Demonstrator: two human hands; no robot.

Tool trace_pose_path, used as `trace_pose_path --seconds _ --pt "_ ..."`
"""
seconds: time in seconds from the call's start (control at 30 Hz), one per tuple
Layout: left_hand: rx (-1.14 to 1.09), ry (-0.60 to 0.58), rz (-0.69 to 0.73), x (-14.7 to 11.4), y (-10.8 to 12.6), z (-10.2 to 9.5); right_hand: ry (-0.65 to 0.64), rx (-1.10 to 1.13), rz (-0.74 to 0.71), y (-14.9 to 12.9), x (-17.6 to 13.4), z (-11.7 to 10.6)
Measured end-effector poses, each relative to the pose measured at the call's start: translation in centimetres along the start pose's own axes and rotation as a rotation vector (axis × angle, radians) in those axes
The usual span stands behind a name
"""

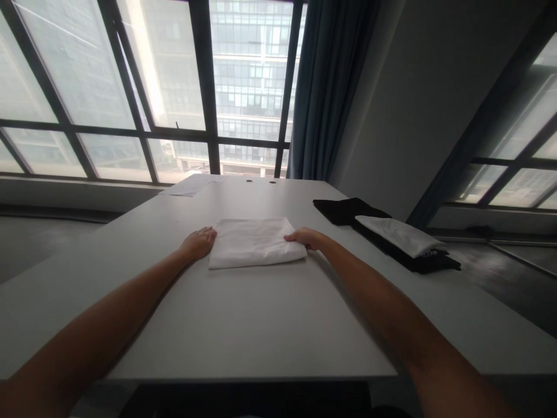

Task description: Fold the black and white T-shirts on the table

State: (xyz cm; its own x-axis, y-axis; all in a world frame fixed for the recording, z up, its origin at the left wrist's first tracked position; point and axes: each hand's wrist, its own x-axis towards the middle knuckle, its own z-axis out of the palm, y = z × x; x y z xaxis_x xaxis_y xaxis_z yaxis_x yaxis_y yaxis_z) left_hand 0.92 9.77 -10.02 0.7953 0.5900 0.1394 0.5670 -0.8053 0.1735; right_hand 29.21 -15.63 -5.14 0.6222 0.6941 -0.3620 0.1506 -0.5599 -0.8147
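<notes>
A folded white cloth (255,244) lies flat on the table in front of me, roughly rectangular, with small creases toward its right side. What kind of garment or fabric piece it is, I cannot tell. At its left edge my left hand (199,242) rests flat on the tabletop, fingertips touching the fabric. My right hand (306,238) pinches the right edge, with the thumb on top and the fingers hidden underneath.
On the right side of the white table (252,331) lie folded black cloths (348,209), with another folded white cloth (400,234) on top. A thin white sheet (189,186) lies at the far left corner. Beyond are windows and a blue curtain (326,87).
</notes>
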Motion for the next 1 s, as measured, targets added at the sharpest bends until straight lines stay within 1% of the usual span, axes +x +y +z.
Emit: trace_pose_path --seconds 0.07,0.1,0.23,0.33,0.43,0.5,0.6,0.73,0.83,0.9,1.0 --pt "0.007 0.016 0.000 0.0 -0.2 0.2 0.019 -0.036 0.029 -0.1 1.0 -1.0" --pt "0.013 0.024 -0.002 0.0 -0.3 0.3 0.052 -0.100 0.034 -0.2 1.6 -1.8" --pt "0.034 0.076 0.010 0.2 -0.9 1.0 0.300 -0.516 -0.056 -0.9 4.5 -6.2" --pt "0.040 0.127 0.034 0.2 -1.2 1.4 0.430 -0.662 -0.104 -2.0 6.1 -9.5" --pt "0.056 0.134 0.030 0.0 -1.3 1.5 0.598 -0.855 -0.235 -3.9 6.8 -12.1" --pt "0.068 0.129 0.022 -0.2 -1.4 1.4 0.699 -0.924 -0.342 -5.6 6.8 -14.0" --pt "0.065 0.138 0.018 -0.4 -1.4 1.3 0.781 -0.863 -0.442 -8.4 6.7 -17.2" --pt "0.067 0.132 -0.001 -0.6 -1.5 1.3 0.841 -0.739 -0.485 -11.0 7.1 -21.4" --pt "0.074 0.131 -0.018 -0.7 -1.5 1.2 0.877 -0.659 -0.450 -11.7 7.9 -23.2" --pt "0.077 0.138 -0.029 -0.8 -1.5 1.2 0.877 -0.633 -0.412 -11.7 8.4 -24.3" --pt "0.073 0.154 -0.041 -0.9 -1.4 1.1 0.882 -0.622 -0.363 -11.3 8.7 -27.0"
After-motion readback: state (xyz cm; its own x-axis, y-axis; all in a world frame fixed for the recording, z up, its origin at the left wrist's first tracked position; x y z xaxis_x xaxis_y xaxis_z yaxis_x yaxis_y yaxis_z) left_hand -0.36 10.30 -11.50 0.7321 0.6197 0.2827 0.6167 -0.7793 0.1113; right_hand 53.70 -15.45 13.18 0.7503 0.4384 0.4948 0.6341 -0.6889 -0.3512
